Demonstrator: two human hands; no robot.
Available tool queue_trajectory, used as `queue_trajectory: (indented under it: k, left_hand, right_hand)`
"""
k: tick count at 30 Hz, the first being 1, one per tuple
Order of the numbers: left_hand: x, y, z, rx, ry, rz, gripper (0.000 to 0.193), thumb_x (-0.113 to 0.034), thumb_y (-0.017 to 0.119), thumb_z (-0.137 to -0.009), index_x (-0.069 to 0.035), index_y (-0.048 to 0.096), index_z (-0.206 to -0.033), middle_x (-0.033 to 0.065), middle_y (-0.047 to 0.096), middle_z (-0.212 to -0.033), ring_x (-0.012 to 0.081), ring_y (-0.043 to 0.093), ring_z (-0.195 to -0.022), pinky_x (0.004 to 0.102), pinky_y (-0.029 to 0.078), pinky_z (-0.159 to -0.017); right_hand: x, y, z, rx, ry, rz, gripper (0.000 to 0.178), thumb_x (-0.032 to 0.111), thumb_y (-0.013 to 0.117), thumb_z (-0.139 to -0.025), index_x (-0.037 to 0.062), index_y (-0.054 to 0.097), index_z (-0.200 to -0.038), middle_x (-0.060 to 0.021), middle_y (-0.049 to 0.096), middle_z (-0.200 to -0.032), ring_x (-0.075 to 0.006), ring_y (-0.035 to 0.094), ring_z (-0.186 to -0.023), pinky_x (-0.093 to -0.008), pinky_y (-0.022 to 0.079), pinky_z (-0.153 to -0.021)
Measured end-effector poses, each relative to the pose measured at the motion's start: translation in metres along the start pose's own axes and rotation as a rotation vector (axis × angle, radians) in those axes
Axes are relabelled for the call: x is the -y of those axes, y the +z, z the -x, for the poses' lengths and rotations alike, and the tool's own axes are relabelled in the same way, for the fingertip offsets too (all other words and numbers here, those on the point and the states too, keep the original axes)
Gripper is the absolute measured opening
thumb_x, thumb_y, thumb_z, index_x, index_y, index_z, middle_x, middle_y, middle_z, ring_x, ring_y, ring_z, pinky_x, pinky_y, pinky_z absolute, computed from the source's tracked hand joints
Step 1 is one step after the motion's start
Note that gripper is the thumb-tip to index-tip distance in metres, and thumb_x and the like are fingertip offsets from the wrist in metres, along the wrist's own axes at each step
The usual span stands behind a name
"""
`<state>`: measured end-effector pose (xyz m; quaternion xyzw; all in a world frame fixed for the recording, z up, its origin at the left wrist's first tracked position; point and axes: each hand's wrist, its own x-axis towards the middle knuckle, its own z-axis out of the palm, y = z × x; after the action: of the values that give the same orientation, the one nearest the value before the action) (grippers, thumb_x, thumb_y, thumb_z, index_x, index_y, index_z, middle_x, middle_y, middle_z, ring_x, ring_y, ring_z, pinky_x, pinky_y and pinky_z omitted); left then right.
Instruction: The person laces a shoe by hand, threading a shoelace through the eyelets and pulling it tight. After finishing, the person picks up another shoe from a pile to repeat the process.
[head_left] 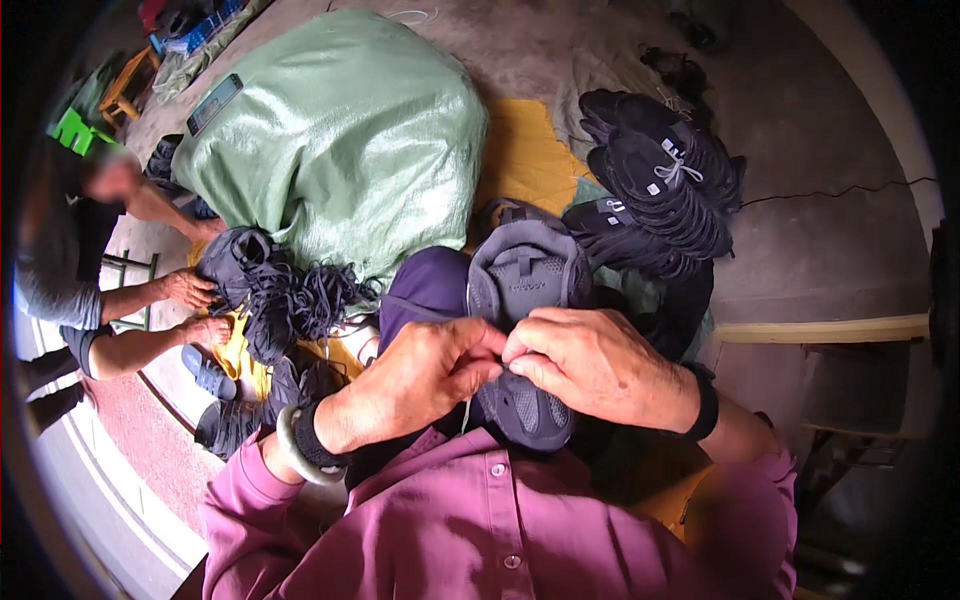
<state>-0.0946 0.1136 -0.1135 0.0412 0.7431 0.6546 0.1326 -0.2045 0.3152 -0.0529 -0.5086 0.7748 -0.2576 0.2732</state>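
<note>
A dark grey sports shoe [525, 285] rests on my lap, its heel opening away from me and its toe toward my body. My left hand [415, 375] is closed in a pinch over the lacing area. Right against it, my right hand [600, 365] pinches at the same spot, thumb and forefinger together. Whatever lies between the fingertips is hidden; it may be a dark lace. Both hands cover the middle of the shoe.
A big pale green woven sack [350, 130] bulges ahead, with a phone [214, 105] on it. Stacked black shoes [650, 190] stand at right. At left lie dark shoes with loose laces [290, 300], where a co-worker's hands [190, 290] reach in. A yellow sheet [520, 150] covers some floor.
</note>
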Motion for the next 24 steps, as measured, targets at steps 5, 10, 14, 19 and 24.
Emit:
queue_trajectory:
  k: [5, 10, 14, 19, 24]
  left_hand:
    - [0.017, 0.0, 0.01, -0.033, 0.019, -0.112, 0.022, 0.004, 0.064, -0.09, -0.001, 0.07, -0.111, 0.0149, 0.069, -0.096, 0.028, 0.071, -0.085, 0.0356, 0.055, -0.076]
    - [0.02, 0.002, 0.012, -0.025, 0.008, -0.155, 0.02, -0.001, 0.069, -0.092, -0.001, 0.07, -0.111, 0.0153, 0.069, -0.095, 0.0315, 0.07, -0.084, 0.0375, 0.056, -0.075]
    - [0.019, 0.001, 0.002, -0.042, 0.108, -0.212, 0.019, -0.012, 0.076, -0.092, -0.002, 0.072, -0.108, 0.0152, 0.068, -0.094, 0.0336, 0.07, -0.086, 0.0382, 0.056, -0.076]
    - [0.012, -0.003, -0.009, -0.091, 0.275, -0.368, 0.023, -0.021, 0.082, -0.087, -0.003, 0.074, -0.099, 0.01, 0.069, -0.095, 0.0297, 0.065, -0.089, 0.0405, 0.049, -0.084]
    - [0.0, -0.006, -0.004, -0.071, 0.255, -0.464, 0.025, -0.028, 0.083, -0.085, -0.007, 0.076, -0.097, 0.0073, 0.068, -0.097, 0.0284, 0.061, -0.091, 0.0411, 0.043, -0.086]
  right_hand:
    - [-0.006, 0.001, 0.011, -0.027, 0.092, 0.029, 0.01, 0.016, 0.062, -0.099, 0.0058, 0.062, -0.1, -0.0125, 0.064, -0.093, -0.0364, 0.067, -0.086, -0.0474, 0.054, -0.074]
    - [-0.013, 0.007, 0.017, -0.06, 0.104, 0.006, 0.011, 0.017, 0.062, -0.099, 0.0056, 0.061, -0.1, -0.0127, 0.063, -0.093, -0.0365, 0.067, -0.085, -0.0477, 0.054, -0.073]
    - [-0.014, 0.007, 0.011, -0.099, 0.078, 0.036, 0.011, 0.016, 0.06, -0.1, 0.0049, 0.058, -0.098, -0.0139, 0.062, -0.091, -0.0371, 0.066, -0.085, -0.0473, 0.054, -0.073]
    - [-0.012, 0.005, 0.003, -0.118, 0.044, -0.016, 0.009, 0.014, 0.059, -0.099, 0.0048, 0.058, -0.097, -0.0147, 0.061, -0.09, -0.0377, 0.066, -0.086, -0.0468, 0.054, -0.074]
    - [-0.013, 0.009, 0.005, -0.14, 0.041, -0.025, 0.009, 0.013, 0.059, -0.097, 0.0044, 0.059, -0.097, -0.0146, 0.062, -0.091, -0.0372, 0.067, -0.086, -0.0464, 0.053, -0.074]
